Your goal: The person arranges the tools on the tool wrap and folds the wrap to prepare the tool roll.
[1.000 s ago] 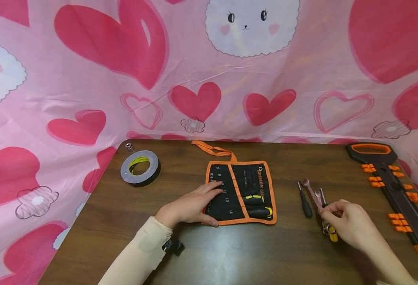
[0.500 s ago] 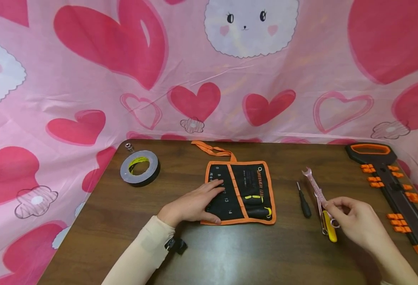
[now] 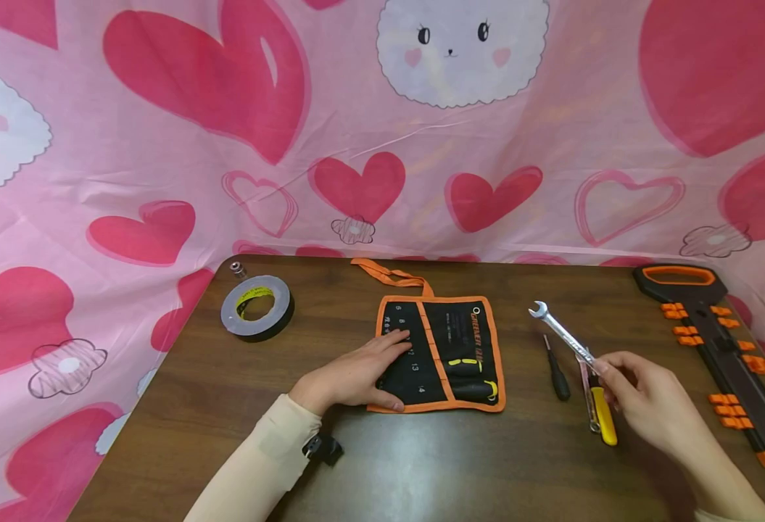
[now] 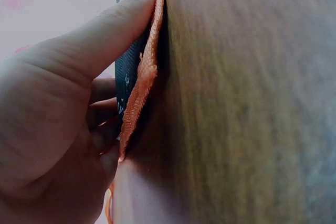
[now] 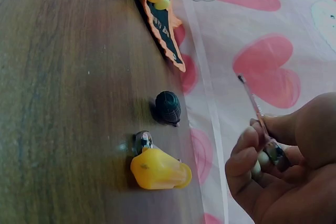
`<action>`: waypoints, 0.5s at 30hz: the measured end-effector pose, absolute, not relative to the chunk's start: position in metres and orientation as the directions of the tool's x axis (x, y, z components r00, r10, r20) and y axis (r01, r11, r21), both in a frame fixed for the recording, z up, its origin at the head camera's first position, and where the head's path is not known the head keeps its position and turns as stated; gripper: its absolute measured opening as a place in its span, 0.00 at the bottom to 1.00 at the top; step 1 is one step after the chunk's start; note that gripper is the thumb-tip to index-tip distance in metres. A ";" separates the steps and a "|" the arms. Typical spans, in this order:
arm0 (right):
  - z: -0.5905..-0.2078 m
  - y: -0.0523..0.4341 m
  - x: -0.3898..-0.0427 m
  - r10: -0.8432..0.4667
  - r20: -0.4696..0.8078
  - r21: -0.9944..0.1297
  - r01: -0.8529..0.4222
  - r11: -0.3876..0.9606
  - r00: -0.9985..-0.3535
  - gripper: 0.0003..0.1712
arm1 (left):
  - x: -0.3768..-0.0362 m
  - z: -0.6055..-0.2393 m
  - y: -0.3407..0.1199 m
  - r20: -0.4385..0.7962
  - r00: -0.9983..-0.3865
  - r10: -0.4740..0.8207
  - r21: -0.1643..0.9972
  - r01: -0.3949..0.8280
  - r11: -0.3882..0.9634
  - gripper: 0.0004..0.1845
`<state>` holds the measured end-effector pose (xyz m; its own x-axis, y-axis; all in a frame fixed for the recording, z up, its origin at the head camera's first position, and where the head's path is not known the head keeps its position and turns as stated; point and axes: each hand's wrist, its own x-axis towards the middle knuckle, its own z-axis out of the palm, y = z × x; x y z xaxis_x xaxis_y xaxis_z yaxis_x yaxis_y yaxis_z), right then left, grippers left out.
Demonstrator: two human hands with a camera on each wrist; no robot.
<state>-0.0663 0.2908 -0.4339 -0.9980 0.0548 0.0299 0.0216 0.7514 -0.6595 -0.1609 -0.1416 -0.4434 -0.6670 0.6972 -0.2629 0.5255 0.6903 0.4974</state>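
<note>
The person's right hand (image 3: 650,402) pinches the lower end of a slim silver combination wrench (image 3: 561,335) between thumb and curled fingertips, holding it lifted clear of the dark brown wooden counter (image 3: 421,464), its open-jawed end pointing up and away to the left; from the right wrist view the same wrench (image 5: 257,109) shows as a thin bar rising out of the closed grip (image 5: 273,166). Just below that hand on the counter lie a yellow-handled tool (image 3: 602,417) and, a little to its left, a small black-handled screwdriver (image 3: 557,370), which appear in the wrist view as a yellow butt end (image 5: 157,169) and a round black butt end (image 5: 168,107). A pinkish metal piece lies alongside the yellow handle, but I cannot tell what it is. The left hand (image 3: 356,373) lies flat, fingers straight, on the left half of a black fabric tool pouch with orange trim (image 3: 460,341), pressing it to the counter; the wrist view shows the thumb (image 4: 94,45) against the pouch's orange edge (image 4: 139,93). White size numbers are printed on the pouch pockets, and yellow and black handles sit in its right half. Well to the left stands a grey roll of tape (image 3: 257,307) with a small metal piece just behind it. Along the right edge lies a long black and orange tool holder (image 3: 721,341). A pink cloth with red hearts (image 3: 225,145) hangs behind.
</note>
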 end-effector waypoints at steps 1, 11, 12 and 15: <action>-0.433 0.290 -0.067 0.051 0.037 -0.655 0.014 0.755 -0.998 0.17 | -0.161 -0.444 -0.142 -0.264 -0.667 0.697 0.498 0.524 0.691 0.55; -0.433 0.288 -0.077 0.011 0.097 -0.622 -0.052 0.781 -0.995 0.16 | -0.162 -0.446 -0.141 -0.273 -0.665 0.695 0.496 0.522 0.694 0.55; -0.433 0.288 -0.078 0.005 0.102 -0.625 -0.060 0.778 -0.995 0.16 | -0.162 -0.446 -0.141 -0.273 -0.665 0.695 0.495 0.522 0.695 0.55; -0.435 0.287 -0.081 -0.010 0.127 -0.630 -0.088 0.771 -0.992 0.15 | -0.163 -0.447 -0.141 -0.272 -0.668 0.693 0.490 0.524 0.697 0.55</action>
